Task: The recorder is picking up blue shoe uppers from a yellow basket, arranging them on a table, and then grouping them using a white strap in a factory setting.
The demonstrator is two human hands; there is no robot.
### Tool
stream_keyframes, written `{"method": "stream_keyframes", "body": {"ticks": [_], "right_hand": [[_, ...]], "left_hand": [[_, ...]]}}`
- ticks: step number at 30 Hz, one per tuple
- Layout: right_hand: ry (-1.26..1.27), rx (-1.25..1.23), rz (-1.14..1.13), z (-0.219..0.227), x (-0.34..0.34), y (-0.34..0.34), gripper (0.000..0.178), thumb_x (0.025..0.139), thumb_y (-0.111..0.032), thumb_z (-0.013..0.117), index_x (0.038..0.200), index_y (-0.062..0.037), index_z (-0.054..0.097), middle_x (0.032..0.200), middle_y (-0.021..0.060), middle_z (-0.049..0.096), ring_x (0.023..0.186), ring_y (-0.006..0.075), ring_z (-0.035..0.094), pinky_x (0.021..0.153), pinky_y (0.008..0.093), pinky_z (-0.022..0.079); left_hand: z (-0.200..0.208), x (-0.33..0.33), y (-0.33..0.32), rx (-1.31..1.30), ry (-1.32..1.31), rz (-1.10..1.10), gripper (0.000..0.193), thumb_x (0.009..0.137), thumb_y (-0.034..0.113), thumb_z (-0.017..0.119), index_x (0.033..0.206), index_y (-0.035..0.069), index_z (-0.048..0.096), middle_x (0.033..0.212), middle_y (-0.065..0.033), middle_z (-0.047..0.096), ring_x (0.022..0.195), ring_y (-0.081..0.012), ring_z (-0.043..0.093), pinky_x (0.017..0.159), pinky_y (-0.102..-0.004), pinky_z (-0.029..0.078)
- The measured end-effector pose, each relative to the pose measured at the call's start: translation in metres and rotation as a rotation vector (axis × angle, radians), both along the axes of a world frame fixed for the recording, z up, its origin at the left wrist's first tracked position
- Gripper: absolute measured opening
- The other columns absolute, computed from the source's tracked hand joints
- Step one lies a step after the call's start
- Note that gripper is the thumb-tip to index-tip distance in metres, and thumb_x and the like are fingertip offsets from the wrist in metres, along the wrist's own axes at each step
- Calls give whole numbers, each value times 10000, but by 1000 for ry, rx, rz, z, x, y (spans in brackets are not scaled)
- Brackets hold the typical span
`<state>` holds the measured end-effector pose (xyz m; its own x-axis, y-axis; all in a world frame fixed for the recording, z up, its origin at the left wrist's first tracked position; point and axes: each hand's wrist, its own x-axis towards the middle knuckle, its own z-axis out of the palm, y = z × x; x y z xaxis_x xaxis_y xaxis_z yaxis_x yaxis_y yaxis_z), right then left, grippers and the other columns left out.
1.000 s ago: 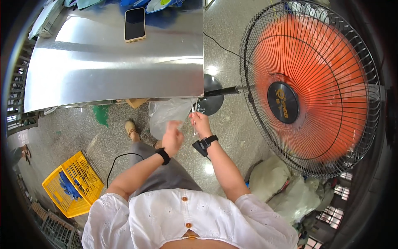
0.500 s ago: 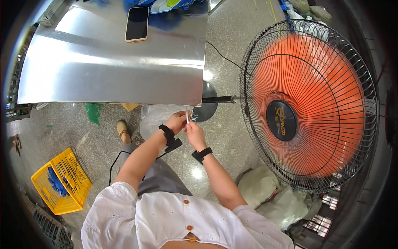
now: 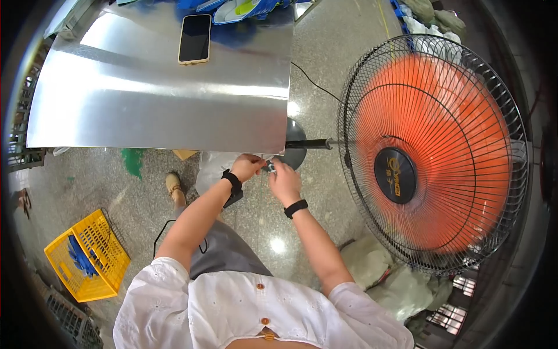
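Just beyond the near right corner of the metal table (image 3: 163,125), my two hands work close together. My left hand (image 3: 246,167) is closed in a pinch at the table's edge, and what its fingertips hold is too small to make out. To its right, my right hand (image 3: 285,181) has bent fingers closed around a small whitish-blue piece (image 3: 271,167) whose kind I cannot tell. A clear plastic bag (image 3: 212,168) hangs or lies under the table edge, beside and partly behind my left hand. Both wrists wear black bands.
A large orange fan (image 3: 436,157) in a black cage stands close on the right. A phone (image 3: 195,39) and blue slipper-like items (image 3: 247,10) lie on the table. A yellow basket (image 3: 90,256) with blue pieces sits on the floor at left; pale sacks (image 3: 401,285) lie below the fan.
The upright white strip between my hands no longer shows. My right hand has turned and shifted right and slightly down, away from the left. The left hand stays nearly in place.
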<state>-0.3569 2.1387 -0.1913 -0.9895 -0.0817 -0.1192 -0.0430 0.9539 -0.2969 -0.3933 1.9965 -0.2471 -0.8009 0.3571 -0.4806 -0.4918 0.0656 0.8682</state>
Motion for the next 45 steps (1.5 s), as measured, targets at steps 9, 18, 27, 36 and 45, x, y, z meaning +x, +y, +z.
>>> {"method": "stream_keyframes", "body": {"ticks": [9,18,27,36,45], "right_hand": [[120,-84,60,-19,-5,-12,301,744,-107,535,1045,-111,547,924,99,548,793,289,573,632,396,473],[45,-124,-76,-18,-2,-18,210,755,-123,545,955,-59,532,935,137,549,807,337,557,652,427,450],[-107,-686,-261,-41,17,-2,300,808,-83,461,1092,-15,531,847,153,611,751,270,601,649,362,460],[-555,-1495,-770,-24,-2,-7,82,832,-167,576,863,-92,561,774,-30,539,613,57,470,586,223,405],[-461,-1825,-925,-26,20,-18,116,806,-173,616,855,-118,525,840,-20,540,757,85,501,637,250,411]], "left_hand": [[0,15,5,-449,470,62,237,773,288,584,822,73,670,756,-134,633,706,-277,612,625,-349,471],[-13,31,32,-417,514,353,129,740,154,610,814,64,664,825,-112,635,727,-294,602,629,-344,479],[-4,25,43,687,-418,614,114,857,109,509,932,23,514,712,-31,550,455,-83,401,427,-245,330],[-12,1,0,542,-245,54,143,890,161,476,916,28,518,692,1,448,510,-74,331,458,-219,263],[-8,-10,-10,174,-66,-154,162,868,164,492,914,24,561,767,-31,556,672,-116,482,603,-251,396]]}}
